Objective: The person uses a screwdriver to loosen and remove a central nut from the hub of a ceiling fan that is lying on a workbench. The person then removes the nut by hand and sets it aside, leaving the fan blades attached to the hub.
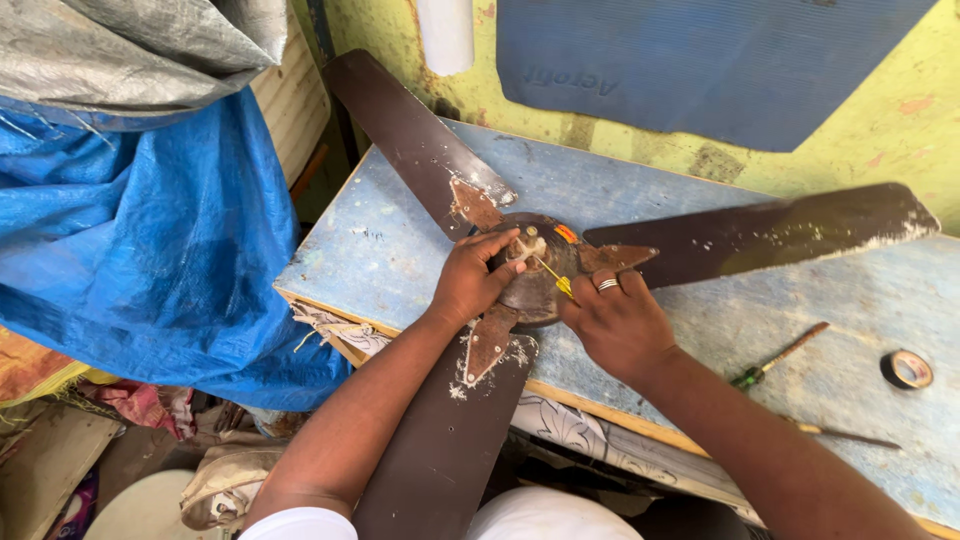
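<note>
Two hands work at the brown ceiling fan hub [535,280] lying on the blue bench [400,240]. Left hand [470,280] curls its grip over the hub's top, fingertips pressed to the centre. Right hand [618,322] pinches a yellow-handled screwdriver [552,275], tip angled into the hub.

both hands [545,295] close together — fingers curled, forearms angled inward

A green-handled screwdriver [775,361] and tape roll [907,369] lie near a blue tarpaulin [140,250]
</note>
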